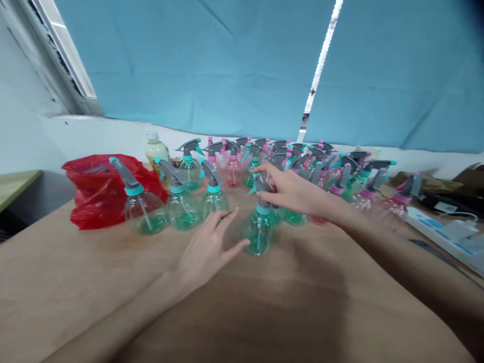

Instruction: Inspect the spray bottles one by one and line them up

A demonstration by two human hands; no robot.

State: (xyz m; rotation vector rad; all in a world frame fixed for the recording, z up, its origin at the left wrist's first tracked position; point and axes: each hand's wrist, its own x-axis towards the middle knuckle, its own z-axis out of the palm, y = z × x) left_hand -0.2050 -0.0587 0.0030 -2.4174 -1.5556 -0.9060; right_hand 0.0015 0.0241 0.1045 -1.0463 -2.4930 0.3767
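A clear green spray bottle (258,233) with a grey head and teal collar stands upright on the wooden table (242,312). My right hand (285,189) has its fingers wrapped round that bottle's spray head. Just left of the same bottle is my left hand (212,242), thumb and fingers apart, nothing in it; its thumb tip is by the bottle's side, and whether they touch is unclear. Three more green spray bottles stand beyond my left hand: one (214,199) close to its fingertips, another (183,207) beside it, and a third (144,210) farther left.
Several green and pink spray bottles (233,169) crowd the back and right of the table. A red plastic bag (98,191) and a bottle with a white cap (157,150) are at the back left. A white power strip (442,232) lies at the right.
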